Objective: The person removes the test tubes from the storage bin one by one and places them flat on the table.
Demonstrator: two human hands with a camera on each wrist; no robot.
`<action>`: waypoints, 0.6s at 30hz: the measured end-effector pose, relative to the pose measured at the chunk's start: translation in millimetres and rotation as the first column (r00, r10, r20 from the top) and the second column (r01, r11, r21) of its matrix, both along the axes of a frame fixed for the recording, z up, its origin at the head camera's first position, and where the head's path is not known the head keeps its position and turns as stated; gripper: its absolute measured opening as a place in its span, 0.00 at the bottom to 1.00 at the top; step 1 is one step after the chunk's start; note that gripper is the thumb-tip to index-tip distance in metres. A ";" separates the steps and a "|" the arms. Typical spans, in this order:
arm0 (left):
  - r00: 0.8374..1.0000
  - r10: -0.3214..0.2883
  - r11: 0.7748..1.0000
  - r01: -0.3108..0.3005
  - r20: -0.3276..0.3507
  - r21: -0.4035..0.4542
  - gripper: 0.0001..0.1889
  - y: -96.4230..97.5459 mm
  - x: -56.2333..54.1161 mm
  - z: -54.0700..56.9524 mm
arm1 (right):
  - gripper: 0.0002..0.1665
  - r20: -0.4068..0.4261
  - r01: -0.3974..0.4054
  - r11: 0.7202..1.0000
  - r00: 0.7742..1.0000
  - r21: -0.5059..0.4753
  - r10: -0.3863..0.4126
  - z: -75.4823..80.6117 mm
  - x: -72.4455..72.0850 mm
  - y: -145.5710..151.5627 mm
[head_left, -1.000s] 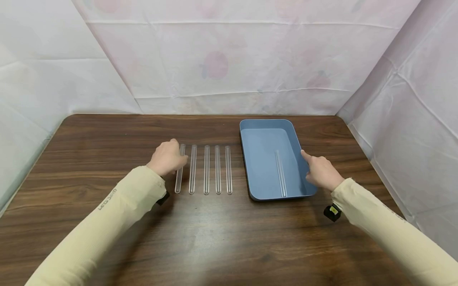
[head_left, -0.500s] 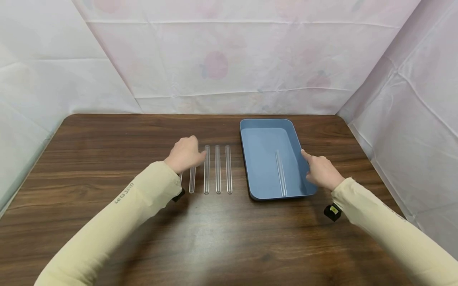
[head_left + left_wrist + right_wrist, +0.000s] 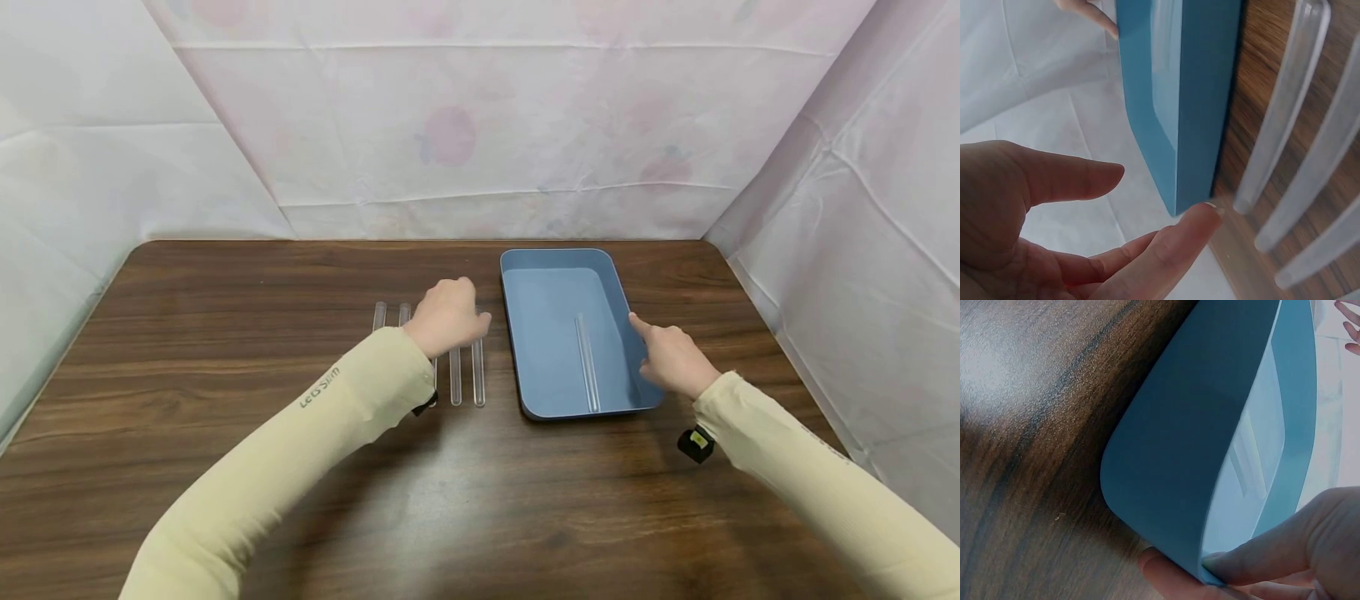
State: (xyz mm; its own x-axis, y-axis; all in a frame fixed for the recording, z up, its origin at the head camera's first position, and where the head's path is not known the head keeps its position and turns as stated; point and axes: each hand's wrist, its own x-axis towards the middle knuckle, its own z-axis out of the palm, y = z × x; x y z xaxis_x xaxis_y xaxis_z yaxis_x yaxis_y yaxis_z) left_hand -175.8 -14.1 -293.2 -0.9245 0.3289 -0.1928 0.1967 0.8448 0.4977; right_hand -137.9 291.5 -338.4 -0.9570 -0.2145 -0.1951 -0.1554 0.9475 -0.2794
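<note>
Several clear test tubes (image 3: 456, 379) lie side by side on the wooden table, left of a blue tray (image 3: 543, 333). One more clear tube (image 3: 587, 367) lies inside the tray. My left hand (image 3: 447, 317) hovers over the right part of the row and partly hides some tubes. In the left wrist view its thumb (image 3: 1075, 177) and fingers (image 3: 1166, 250) are spread apart, with nothing between them. My right hand (image 3: 677, 361) pinches the tray's right wall; the right wrist view shows the thumb (image 3: 1266, 557) inside the rim and a finger (image 3: 1172, 575) outside.
The dark wooden table (image 3: 525, 508) carries the tubes and tray. Pale patterned cloth (image 3: 480, 125) hangs behind it, and more cloth (image 3: 892, 250) hangs along the right side.
My left hand has moved right along the row, from the leftmost tube to the tubes nearest the tray. The tubes, the tray and my right hand have stayed in place.
</note>
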 end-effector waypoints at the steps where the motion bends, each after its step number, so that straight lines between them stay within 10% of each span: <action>1: 1.000 -0.006 1.000 0.006 0.004 0.003 0.12 2.5 0.4 0.3 | 0.44 -0.001 0.000 1.000 1.000 0.000 0.000 -0.2 -0.1 0.0; 18: 0.991 -0.064 0.992 0.051 0.120 0.112 0.18 48.1 -1.4 0.0 | 0.44 -0.003 -0.001 1.000 1.000 -0.007 0.001 -0.5 0.1 -0.3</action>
State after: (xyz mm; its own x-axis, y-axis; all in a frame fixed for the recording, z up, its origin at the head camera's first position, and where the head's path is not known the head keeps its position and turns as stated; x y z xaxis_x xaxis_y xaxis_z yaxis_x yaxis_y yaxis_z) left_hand -177.2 33.9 -293.2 -0.8749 0.4058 -0.2643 0.1747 0.7736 0.6092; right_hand -137.8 291.2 -338.9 -0.9574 -0.2166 -0.1911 -0.1569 0.9455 -0.2853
